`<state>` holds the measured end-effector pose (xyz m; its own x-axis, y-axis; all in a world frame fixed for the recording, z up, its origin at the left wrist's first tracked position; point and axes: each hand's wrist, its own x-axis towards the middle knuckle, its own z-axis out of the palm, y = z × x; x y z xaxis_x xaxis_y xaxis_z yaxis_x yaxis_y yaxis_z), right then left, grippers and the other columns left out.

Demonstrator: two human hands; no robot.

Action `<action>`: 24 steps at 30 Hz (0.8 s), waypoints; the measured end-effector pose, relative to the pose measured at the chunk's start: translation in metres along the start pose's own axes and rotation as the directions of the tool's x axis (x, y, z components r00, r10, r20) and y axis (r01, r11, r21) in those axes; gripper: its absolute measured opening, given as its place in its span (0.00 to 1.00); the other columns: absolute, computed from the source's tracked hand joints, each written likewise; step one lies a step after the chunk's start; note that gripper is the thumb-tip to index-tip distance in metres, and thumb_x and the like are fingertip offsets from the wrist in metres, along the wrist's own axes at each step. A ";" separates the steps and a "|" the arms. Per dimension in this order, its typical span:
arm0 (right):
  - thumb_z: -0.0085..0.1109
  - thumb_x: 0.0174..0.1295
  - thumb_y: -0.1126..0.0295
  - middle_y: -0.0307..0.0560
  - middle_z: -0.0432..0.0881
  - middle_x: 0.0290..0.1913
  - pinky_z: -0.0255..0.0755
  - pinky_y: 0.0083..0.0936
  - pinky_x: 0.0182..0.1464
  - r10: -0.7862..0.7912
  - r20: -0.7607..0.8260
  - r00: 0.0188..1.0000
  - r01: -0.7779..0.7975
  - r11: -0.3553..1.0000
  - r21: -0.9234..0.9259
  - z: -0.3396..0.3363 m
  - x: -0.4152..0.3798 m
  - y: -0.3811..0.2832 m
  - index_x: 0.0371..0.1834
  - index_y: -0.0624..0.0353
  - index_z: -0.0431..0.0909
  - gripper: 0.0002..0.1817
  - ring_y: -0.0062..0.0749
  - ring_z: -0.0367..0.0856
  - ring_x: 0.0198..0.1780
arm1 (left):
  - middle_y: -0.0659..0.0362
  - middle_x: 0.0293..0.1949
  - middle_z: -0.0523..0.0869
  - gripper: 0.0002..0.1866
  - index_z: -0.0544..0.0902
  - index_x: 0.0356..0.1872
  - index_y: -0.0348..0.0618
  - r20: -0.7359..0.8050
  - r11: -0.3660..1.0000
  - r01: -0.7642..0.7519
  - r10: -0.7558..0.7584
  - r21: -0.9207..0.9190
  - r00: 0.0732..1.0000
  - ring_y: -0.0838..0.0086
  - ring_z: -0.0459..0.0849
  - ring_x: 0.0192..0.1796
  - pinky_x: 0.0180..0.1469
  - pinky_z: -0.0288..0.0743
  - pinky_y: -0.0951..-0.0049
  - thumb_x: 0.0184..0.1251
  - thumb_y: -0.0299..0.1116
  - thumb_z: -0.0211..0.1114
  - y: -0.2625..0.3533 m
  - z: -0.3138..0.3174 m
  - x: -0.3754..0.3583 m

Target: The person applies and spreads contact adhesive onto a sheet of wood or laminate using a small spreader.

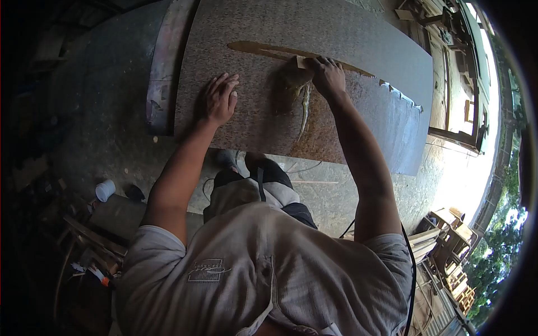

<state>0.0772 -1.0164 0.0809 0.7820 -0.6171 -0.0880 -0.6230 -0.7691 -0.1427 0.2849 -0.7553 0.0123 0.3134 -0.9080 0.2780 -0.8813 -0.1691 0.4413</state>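
Observation:
A large brown-grey board (246, 61) lies flat in front of me. My right hand (328, 74) grips a small flat tan spreader (303, 62) against its surface, fingers closed over the top edge. Just below that piece, a glossy yellowish liquid (305, 106) like glue or varnish lies in a thick streak. A wet brown film covers the board to the right, and a thin brown smear (249, 46) runs along the far side. On the dry left part of the board rests my left hand (221, 101), palm down and fingers stretched out, holding nothing.
Another panel edge (159, 84) shows left of the board. On the concrete floor stands a white bucket (105, 190) at left, near scrap wood. Wooden frames (471, 123) lean at the far right, and stacked wood pieces (457, 280) lie at lower right.

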 end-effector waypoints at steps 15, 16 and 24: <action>0.53 0.62 0.72 0.41 0.84 0.53 0.72 0.39 0.58 -0.035 -0.051 0.998 0.034 0.999 -0.030 0.012 -0.050 -0.024 0.52 0.39 0.84 0.18 0.42 0.81 0.56 | 0.60 0.62 0.80 0.16 0.77 0.58 0.48 -0.036 0.999 -0.045 0.045 -0.006 0.998 0.60 0.73 0.69 0.73 0.60 0.55 0.72 0.36 0.53 -0.004 0.002 0.003; 0.53 0.62 0.72 0.41 0.84 0.53 0.72 0.39 0.58 -0.020 -0.056 0.998 0.020 1.000 -0.015 0.016 -0.067 -0.029 0.52 0.40 0.84 0.18 0.42 0.81 0.56 | 0.59 0.62 0.80 0.16 0.76 0.58 0.48 -0.054 0.999 -0.044 0.045 0.002 0.998 0.60 0.73 0.69 0.73 0.60 0.55 0.72 0.36 0.53 -0.007 0.007 -0.001; 0.52 0.63 0.73 0.40 0.85 0.52 0.72 0.38 0.57 0.137 -0.108 0.985 -0.138 0.990 0.000 0.037 -0.194 -0.093 0.53 0.41 0.84 0.18 0.42 0.81 0.55 | 0.50 0.65 0.75 0.19 0.71 0.65 0.51 -0.039 0.973 -0.076 0.069 -0.218 0.997 0.53 0.66 0.72 0.75 0.53 0.49 0.77 0.40 0.49 -0.039 0.017 -0.005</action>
<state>-0.0154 -0.8191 0.0748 0.6827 -0.7307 0.0001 -0.7246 -0.6770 -0.1288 0.3113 -0.7508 -0.0209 0.2660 -0.9016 0.3410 -0.8042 -0.0125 0.5942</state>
